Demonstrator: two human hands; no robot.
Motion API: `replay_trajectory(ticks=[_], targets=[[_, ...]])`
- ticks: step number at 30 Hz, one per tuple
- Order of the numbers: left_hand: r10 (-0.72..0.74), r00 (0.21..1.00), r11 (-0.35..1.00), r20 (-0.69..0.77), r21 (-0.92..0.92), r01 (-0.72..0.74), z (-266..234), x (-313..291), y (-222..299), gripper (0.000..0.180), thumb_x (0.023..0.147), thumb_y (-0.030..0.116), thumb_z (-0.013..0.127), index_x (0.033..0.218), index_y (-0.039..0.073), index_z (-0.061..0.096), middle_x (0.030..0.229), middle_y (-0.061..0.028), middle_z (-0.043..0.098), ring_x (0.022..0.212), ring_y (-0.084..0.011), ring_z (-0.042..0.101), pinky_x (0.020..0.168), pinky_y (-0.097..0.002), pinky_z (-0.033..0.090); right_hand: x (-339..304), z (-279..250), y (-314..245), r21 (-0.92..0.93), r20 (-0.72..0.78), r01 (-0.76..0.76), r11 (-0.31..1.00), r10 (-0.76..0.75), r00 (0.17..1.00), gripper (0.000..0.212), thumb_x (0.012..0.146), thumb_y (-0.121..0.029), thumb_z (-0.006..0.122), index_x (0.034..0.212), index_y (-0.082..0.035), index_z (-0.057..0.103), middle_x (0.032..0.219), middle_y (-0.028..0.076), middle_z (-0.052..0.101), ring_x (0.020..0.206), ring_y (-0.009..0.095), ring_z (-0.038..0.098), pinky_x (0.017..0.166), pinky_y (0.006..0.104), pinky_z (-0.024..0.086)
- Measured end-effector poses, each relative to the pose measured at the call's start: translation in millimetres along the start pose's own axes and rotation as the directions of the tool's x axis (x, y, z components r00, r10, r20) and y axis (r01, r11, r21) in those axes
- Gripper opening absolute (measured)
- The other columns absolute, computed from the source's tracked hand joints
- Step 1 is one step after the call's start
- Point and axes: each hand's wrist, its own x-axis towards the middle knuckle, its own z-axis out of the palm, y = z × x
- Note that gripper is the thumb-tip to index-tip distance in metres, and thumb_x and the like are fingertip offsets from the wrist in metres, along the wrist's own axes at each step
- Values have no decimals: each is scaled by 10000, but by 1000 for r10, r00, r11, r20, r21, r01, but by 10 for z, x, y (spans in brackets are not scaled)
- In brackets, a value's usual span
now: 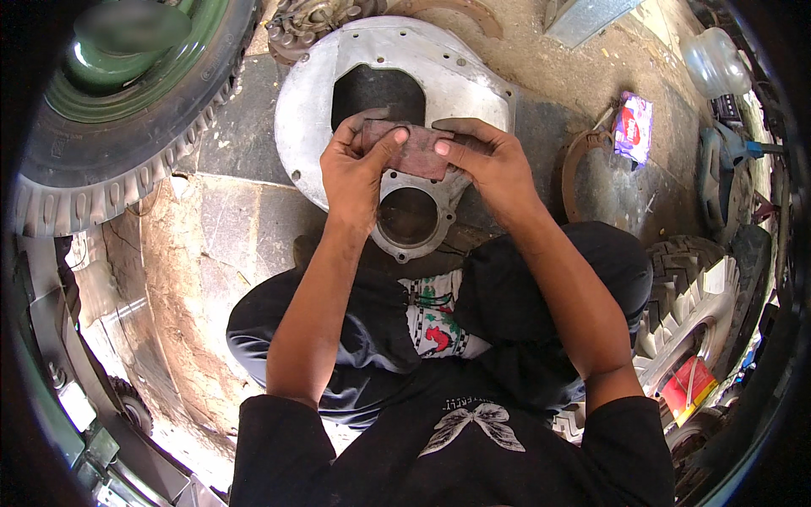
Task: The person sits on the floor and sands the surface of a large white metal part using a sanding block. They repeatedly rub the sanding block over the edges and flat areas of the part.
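Observation:
Both my hands pinch a worn, reddish-brown rectangular piece of sandpaper by its two ends, thumbs on top. My left hand closes on its left end and my right hand on its right end. Directly beneath lies a silver-grey metal bell housing on the floor in front of my crossed legs. It has a large dark opening, a smaller round hole on its near side and bolt holes along its rim. My hands cover part of its middle, and whether they touch it I cannot tell.
A big tyre on a green wheel rim stands at the far left. To the right are a rusty metal ring, a purple-and-red packet and a clear plastic jar. Greasy metal parts lie beyond the housing.

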Motion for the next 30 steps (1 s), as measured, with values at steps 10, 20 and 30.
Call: replay_trajectory(ticks=[10,20,30], targets=[[580,766,395,277,727,-562,185,-160,83,192,866,20,852,1053,10,806,1085,-151,782,969,-278,764,842,-358,595,-57,48,-77,21,-8,55,998,-55,998,307,943,-113,832,1210,22,764,1103,95,798,1027,156,731,950,301,572],[375,896,776,238,448,-444,138,-180,-45,352,848,-9,867,1193,-3,795,1122,-129,789,1006,-201,762,886,-329,596,-49,27,-123,101,55,-4,995,-1,998,238,959,-97,815,1156,26,762,1096,93,797,1002,155,736,929,295,582],[278,947,872,161,371,-319,206,-260,15,296,906,-48,817,1200,-20,793,1146,-118,788,1036,-161,748,892,-284,609,-43,145,-47,90,-39,128,988,-125,991,406,957,-162,833,1278,34,682,1126,114,775,1042,173,726,933,321,589]])
